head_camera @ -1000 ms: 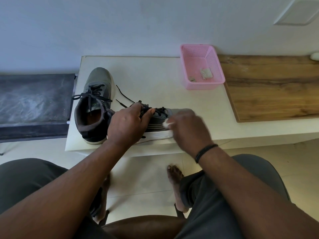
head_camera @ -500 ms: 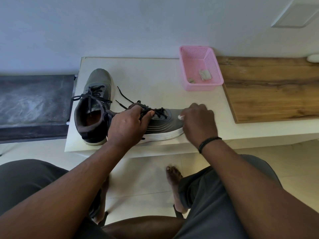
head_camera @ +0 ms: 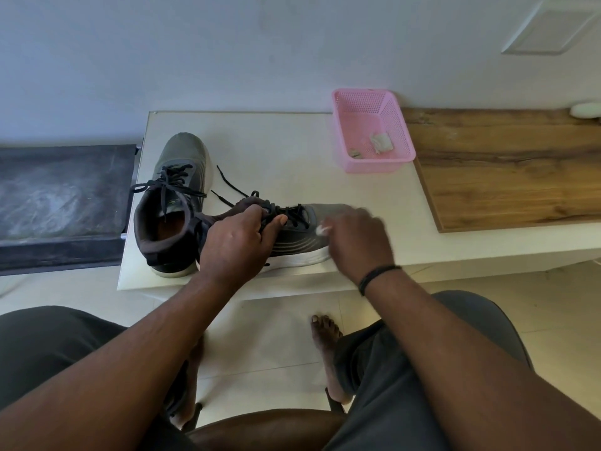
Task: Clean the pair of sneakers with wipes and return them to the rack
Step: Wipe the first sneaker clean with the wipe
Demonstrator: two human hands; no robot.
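Note:
Two grey sneakers with black laces stand on a cream table. The left sneaker points away from me, upright and untouched. The right sneaker lies crosswise near the front edge, toe to the right. My left hand grips its collar and laces. My right hand holds a small white wipe against the toe side of that sneaker; most of the wipe is hidden in my fingers.
A pink mesh basket with used wipes stands at the table's back right. A wooden board lies to the right, a dark bench to the left. My knees and bare feet are below the table edge.
My right hand with the wipe slid right along the sneaker's side toward the toe, then back left a little. My left hand kept its grip; the sneakers stayed put.

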